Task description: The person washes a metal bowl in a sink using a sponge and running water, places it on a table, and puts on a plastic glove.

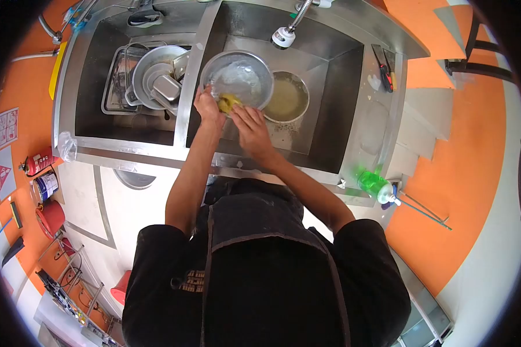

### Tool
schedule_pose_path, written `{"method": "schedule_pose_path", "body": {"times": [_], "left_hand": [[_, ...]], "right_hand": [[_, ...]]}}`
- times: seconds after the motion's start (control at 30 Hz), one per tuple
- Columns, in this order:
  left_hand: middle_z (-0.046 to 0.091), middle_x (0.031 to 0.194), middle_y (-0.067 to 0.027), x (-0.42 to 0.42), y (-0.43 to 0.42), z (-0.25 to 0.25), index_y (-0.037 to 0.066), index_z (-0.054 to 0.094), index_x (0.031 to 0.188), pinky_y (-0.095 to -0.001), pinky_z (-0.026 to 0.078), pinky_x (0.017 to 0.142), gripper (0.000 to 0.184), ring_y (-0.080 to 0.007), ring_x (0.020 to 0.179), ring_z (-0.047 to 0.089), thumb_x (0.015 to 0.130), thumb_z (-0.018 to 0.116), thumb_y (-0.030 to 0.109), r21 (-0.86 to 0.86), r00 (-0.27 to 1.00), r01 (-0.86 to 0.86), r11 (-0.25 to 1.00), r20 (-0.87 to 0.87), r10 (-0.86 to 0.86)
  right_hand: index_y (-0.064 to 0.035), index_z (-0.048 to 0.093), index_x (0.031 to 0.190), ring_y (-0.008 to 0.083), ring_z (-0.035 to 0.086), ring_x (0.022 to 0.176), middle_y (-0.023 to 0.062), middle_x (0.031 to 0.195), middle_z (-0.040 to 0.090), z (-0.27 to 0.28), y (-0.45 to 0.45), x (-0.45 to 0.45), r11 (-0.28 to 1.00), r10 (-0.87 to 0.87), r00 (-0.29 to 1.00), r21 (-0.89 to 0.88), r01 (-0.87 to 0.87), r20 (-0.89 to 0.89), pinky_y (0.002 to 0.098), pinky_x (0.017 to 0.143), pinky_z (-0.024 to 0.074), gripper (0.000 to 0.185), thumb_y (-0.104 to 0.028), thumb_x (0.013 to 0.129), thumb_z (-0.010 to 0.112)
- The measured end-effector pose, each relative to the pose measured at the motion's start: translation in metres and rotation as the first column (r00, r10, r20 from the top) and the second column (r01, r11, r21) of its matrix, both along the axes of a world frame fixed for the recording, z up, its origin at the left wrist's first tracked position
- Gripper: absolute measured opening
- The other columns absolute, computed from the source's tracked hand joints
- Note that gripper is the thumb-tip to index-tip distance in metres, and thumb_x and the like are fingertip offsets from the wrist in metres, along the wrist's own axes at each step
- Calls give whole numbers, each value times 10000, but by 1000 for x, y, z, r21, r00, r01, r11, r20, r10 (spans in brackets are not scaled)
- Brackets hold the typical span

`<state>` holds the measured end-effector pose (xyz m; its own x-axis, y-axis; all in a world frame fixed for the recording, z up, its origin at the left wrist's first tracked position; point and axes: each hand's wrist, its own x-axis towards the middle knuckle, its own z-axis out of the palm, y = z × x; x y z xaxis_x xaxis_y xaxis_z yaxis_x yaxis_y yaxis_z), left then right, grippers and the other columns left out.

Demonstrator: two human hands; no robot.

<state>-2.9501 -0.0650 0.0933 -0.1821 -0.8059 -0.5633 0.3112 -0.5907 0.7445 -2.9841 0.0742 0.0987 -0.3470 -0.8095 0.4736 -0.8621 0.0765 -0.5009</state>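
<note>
A round metal bowl (237, 72) is held tilted over the right sink basin, its inside wet and shiny. My left hand (207, 105) grips its rim at the lower left. Fingers of my right hand (252, 128) press a yellow sponge (228, 103) against the near edge of the bowl. Just right of the bowl, on the basin floor, sits a round pan (289, 98) with murky liquid in it. A flexible faucet with a white head (283, 37) hangs above the far side of the basin.
The left basin holds a metal pot (138, 78) with smaller containers inside, beside a wire rack (111, 87). Knives (385, 75) lie on the right ledge. A green bottle (373, 184) stands at the near right corner. A metal divider (191, 75) separates the basins.
</note>
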Motion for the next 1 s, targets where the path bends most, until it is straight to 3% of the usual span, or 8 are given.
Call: {"method": "schedule_pose_path", "body": {"times": [0.07, 0.17, 0.27, 0.47, 0.7, 0.77, 0.9, 1.0], "left_hand": [[486, 1181, -112, 6, -4, -11, 50, 422, 1240, -430, 399, 927, 415, -261, 1080, 477, 825, 443, 50, 1, 993, 46, 999, -112, -46], [512, 1124, -140, -3, 1, -15, 30, 450, 1203, -413, 424, 903, 367, -273, 1031, 511, 839, 410, 42, -35, 990, -22, 999, -142, 17], [528, 1102, -149, -9, -2, -16, 22, 471, 1183, -396, 441, 884, 350, -274, 1001, 534, 841, 400, 39, -38, 982, -35, 999, -185, 27], [525, 1135, -146, 4, -7, -48, 47, 436, 1213, -418, 495, 850, 423, -292, 1002, 558, 803, 355, -22, -137, 999, -21, 990, -46, 14], [546, 1097, -137, 6, 6, -39, 3, 476, 1163, -392, 501, 829, 475, -267, 958, 573, 708, 372, -83, -209, 997, -31, 977, 69, 46], [568, 1039, -128, 17, 2, -25, -20, 513, 1115, -367, 497, 788, 449, -247, 923, 574, 685, 394, -67, -204, 997, 47, 978, 68, -34], [595, 916, -110, 23, 1, -14, -48, 575, 1010, -326, 473, 718, 386, -213, 854, 570, 651, 432, -33, -188, 969, 79, 979, 246, -32], [595, 877, -103, 35, -1, -26, -46, 586, 970, -325, 466, 703, 343, -212, 817, 574, 658, 445, -24, -279, 955, 207, 938, 264, -133]], "right_hand": [[2, 574, 1079, 313, 486, 958, 187, 1082, 525, -3, 11, -26, 999, 31, 999, -32, -33, -39, 413, 841, 393, 373, 29, 708, 538], [-31, 634, 1006, 313, 499, 902, 180, 1071, 524, 4, 5, -33, 964, -246, 962, -78, 256, 119, 380, 796, 412, 318, 67, 715, 554], [-22, 649, 966, 319, 508, 853, 160, 1006, 530, -10, -5, -11, 924, -294, 913, -162, 347, 282, 366, 758, 428, 305, 89, 691, 576], [-4, 644, 965, 304, 521, 828, 151, 979, 529, -7, -2, -4, 984, -95, 970, -128, 126, 224, 368, 729, 448, 301, 82, 679, 604], [-10, 630, 1001, 290, 530, 839, 146, 1024, 524, -15, 3, -5, 989, 101, 985, -117, -85, 141, 359, 741, 455, 333, 73, 679, 599], [-13, 629, 1006, 282, 534, 847, 143, 1038, 523, -19, 19, -24, 991, 110, 987, -95, -100, 114, 350, 750, 456, 327, 68, 691, 590], [-17, 630, 1010, 284, 522, 920, 138, 1053, 525, -19, 34, -68, 981, 188, 968, 10, -192, 168, 331, 808, 442, 301, 51, 726, 557], [-15, 625, 993, 289, 509, 969, 155, 1058, 516, -13, 29, -93, 966, 185, 970, 152, -209, 156, 342, 851, 429, 249, 13, 757, 552]]}}
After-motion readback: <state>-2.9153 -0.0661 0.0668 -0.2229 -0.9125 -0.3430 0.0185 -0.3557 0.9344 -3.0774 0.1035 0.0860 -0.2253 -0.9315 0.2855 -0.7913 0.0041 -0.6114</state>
